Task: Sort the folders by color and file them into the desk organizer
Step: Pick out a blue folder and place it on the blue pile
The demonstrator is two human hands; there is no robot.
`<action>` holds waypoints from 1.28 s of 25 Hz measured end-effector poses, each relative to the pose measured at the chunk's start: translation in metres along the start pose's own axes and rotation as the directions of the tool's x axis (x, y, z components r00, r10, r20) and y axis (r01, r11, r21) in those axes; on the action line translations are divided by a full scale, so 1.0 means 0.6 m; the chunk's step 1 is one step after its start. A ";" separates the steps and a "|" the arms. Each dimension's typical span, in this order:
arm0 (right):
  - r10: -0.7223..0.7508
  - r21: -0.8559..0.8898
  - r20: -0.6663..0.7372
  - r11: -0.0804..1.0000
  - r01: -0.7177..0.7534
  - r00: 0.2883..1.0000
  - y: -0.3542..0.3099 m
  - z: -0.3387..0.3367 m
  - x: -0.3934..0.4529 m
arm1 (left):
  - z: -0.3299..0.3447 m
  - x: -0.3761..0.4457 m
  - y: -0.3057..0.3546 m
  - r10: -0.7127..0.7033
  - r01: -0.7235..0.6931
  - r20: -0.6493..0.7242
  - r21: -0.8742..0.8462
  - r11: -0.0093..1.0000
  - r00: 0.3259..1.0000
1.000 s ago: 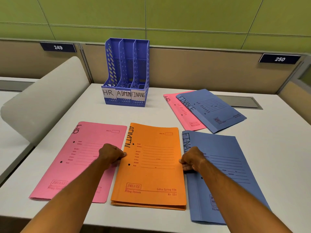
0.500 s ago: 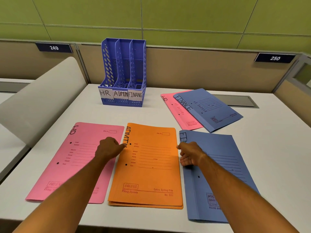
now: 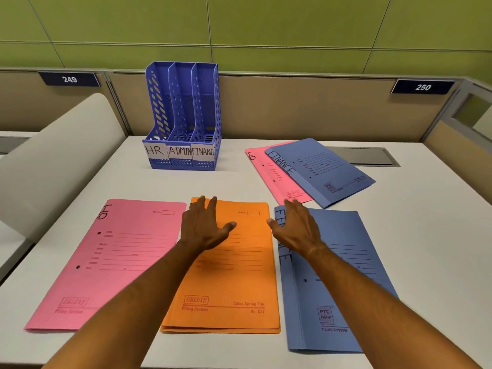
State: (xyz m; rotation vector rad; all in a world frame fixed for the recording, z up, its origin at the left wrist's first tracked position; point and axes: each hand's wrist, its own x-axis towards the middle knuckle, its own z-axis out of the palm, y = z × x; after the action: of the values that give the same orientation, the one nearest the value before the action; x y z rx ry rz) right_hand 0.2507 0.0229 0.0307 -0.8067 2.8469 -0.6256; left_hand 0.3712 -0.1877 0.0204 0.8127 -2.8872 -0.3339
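Three folders lie side by side on the near part of the desk: a pink HR folder [image 3: 111, 259], an orange folder stack [image 3: 239, 275] and a blue finance folder [image 3: 343, 278]. My left hand [image 3: 205, 225] is spread flat over the top left of the orange stack, fingers apart. My right hand [image 3: 295, 227] hovers open over the left edge of the blue folder. Farther right, another pink folder [image 3: 274, 177] lies under a second blue finance folder [image 3: 319, 169]. The blue desk organizer [image 3: 183, 115] stands at the back with slots labelled HR, ADMIN and FINANCE; its slots look empty.
A white desk [image 3: 426, 249] carries everything. A rounded grey divider panel [image 3: 53, 161] rises at the left. A beige partition with plates 249 and 250 runs along the back. A grey cable hatch [image 3: 372, 155] sits behind the far folders.
Both hands have opened from loose fists at the orange folder's side edges and slid forward toward the folders' top ends. The folders have not shifted.
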 end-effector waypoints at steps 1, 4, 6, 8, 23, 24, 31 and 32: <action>-0.014 -0.066 0.005 0.998 0.014 1.000 0.008 -0.003 0.003 | 0.004 0.004 0.014 0.025 -0.025 -0.005 0.005 1.000 1.000; -0.046 -0.201 -0.030 0.979 0.039 0.999 0.045 -0.011 0.011 | 0.018 0.016 0.058 0.095 -0.092 -0.040 0.053 0.994 0.995; -0.039 -0.227 -0.062 0.974 0.024 0.997 0.072 -0.019 0.016 | 0.028 0.024 0.086 0.118 -0.115 -0.045 0.072 0.991 0.992; -0.029 -0.245 -0.082 0.970 0.008 0.996 0.099 -0.028 0.025 | 0.039 0.034 0.115 0.128 -0.125 -0.037 0.081 0.989 0.991; 0.047 -0.217 -0.066 0.974 -0.060 0.997 0.315 -0.081 0.158 | 0.147 0.172 0.351 0.170 -0.179 0.110 0.084 0.980 0.979; 0.047 -0.211 -0.062 0.976 -0.059 0.997 0.324 -0.080 0.166 | 0.156 0.180 0.360 0.156 -0.164 0.119 0.061 0.985 0.981; 0.048 -0.126 0.012 0.991 -0.046 0.999 0.384 -0.056 0.223 | 0.197 0.249 0.430 0.033 -0.027 0.139 -0.043 0.999 0.990; 0.042 -0.121 0.024 0.992 -0.039 0.999 0.387 -0.051 0.226 | 0.199 0.260 0.436 -0.006 0.024 0.153 -0.114 0.993 0.988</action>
State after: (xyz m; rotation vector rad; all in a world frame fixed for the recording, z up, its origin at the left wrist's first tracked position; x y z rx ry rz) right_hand 0.0180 0.1425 -0.0391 -0.7657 2.8915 -0.4378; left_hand 0.0872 -0.0310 -0.0221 0.8234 -2.9681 -0.5840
